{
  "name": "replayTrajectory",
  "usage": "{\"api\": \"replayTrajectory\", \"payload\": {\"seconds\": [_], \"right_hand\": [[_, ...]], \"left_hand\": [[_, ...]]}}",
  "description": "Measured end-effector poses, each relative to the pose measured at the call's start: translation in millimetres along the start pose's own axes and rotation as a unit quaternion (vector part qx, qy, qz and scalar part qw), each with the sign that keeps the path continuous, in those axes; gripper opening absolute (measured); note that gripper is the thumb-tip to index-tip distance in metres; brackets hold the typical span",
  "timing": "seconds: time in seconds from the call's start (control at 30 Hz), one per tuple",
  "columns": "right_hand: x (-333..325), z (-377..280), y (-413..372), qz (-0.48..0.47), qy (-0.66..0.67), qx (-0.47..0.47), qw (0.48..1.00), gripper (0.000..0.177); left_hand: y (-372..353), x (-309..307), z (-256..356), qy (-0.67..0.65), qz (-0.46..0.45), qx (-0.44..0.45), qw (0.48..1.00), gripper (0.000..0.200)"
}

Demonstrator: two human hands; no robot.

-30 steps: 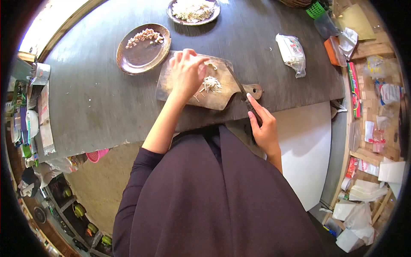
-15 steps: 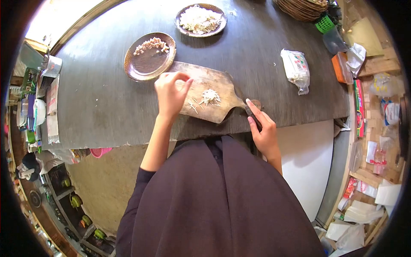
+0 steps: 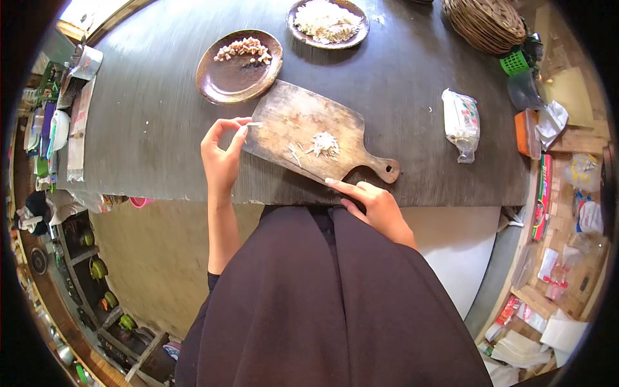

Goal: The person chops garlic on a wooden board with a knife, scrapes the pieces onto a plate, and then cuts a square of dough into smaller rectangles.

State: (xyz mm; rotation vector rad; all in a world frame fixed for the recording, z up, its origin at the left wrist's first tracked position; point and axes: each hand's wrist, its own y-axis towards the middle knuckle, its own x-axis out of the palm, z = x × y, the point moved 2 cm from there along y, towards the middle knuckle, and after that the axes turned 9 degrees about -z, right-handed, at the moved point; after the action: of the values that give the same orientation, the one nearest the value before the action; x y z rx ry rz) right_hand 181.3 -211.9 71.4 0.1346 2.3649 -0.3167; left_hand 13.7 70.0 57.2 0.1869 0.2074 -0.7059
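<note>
My left hand (image 3: 222, 151) is closed in a pinch on a thin white strip (image 3: 255, 124), just off the left edge of the wooden cutting board (image 3: 309, 106). A small heap of chopped white pieces (image 3: 324, 146) lies on the board, and a few loose slivers (image 3: 295, 155) lie beside it. At the board's near edge, my right hand (image 3: 374, 205) is closed with its index finger stretched forward along what looks like a knife (image 3: 313, 174). Only a thin dark line of its blade shows, and the handle is hidden under the hand.
Beyond the board stand a brown plate (image 3: 222, 90) with chopped pinkish pieces and another plate (image 3: 329, 45) of white shreds. A white plastic packet (image 3: 461, 122) lies right on the dark table (image 3: 155, 148). Woven plates (image 3: 485, 24) and an orange container (image 3: 527, 134) line the right side.
My left hand has moved left and down from over the board, and the white strip now shows in its fingers. My right hand has shifted left from the board's handle to its near edge.
</note>
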Motion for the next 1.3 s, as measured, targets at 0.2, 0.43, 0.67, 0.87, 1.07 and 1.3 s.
{"api": "replayTrajectory", "payload": {"seconds": [0.2,0.43,0.67,0.87,1.07,1.3], "right_hand": [[-19.8,17.0,-3.9,0.052,0.013,0.038,0.998,0.053],[-11.6,10.9,-2.3,-0.040,0.017,0.002,0.999,0.050],[-12.5,26.3,2.0,-0.006,0.057,0.005,0.998,0.051],[-31.3,34.5,-0.5,0.066,0.019,0.030,0.997,0.051],[-32.9,23.4,-2.3,0.073,0.065,0.022,0.995,0.050],[-19.7,22.8,-2.9,0.048,0.051,0.038,0.997,0.050]], "left_hand": [[-8.1,13.1,2.0,-0.160,0.003,-0.062,0.985,0.003],[-8.1,26.2,-4.1,-0.246,0.013,-0.081,0.966,0.004],[-8.8,19.8,-20.4,-0.244,0.020,-0.070,0.967,0.003],[-11.4,34.3,-5.0,-0.108,0.027,-0.084,0.990,0.006],[-20.1,50.5,16.2,0.285,-0.058,0.044,0.956,0.031],[-39.2,50.8,-2.1,0.306,0.019,0.044,0.951,0.028]]}}
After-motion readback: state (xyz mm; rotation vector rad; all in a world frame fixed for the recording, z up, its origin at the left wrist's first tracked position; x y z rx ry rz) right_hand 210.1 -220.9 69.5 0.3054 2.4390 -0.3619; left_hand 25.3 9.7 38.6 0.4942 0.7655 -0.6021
